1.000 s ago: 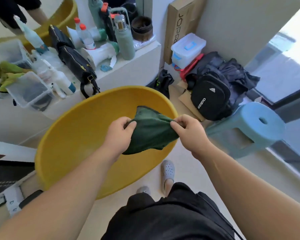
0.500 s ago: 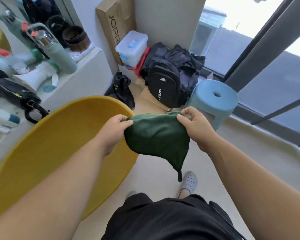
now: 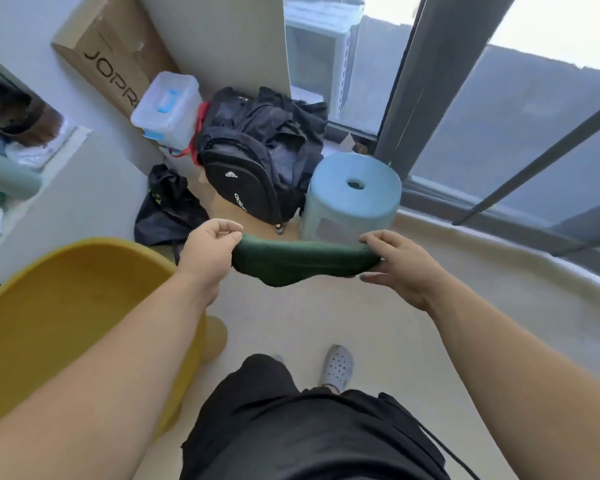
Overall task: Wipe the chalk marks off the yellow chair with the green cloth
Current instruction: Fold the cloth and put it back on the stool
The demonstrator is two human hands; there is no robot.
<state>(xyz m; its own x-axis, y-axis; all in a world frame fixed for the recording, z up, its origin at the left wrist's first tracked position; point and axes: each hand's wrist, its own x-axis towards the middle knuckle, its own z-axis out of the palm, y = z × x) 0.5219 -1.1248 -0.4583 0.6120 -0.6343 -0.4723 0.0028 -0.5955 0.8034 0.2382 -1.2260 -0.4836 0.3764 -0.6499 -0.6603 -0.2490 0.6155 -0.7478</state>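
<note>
Green cloth [image 3: 302,263], dark and bunched into a sagging band, is what I see stretched between both hands. The left hand [image 3: 208,251] pinches one end between thumb and curled fingers, and the right hand [image 3: 399,268] clamps the other. The cloth hangs in the air just right of the yellow chair [image 3: 66,306], not touching it. Beyond the chair stand a blue stool [image 3: 354,199] and a black backpack [image 3: 246,181].

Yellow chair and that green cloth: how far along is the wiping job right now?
Done: hard to say; the yellow chair shows only a faint smudge on its seat, no clear chalk marks. In hand: the left hand and right hand pinch the green cloth stretched between them in the air, beside the chair and not touching it. Left: probably bring the cloth to the seat and wipe any marks.
</note>
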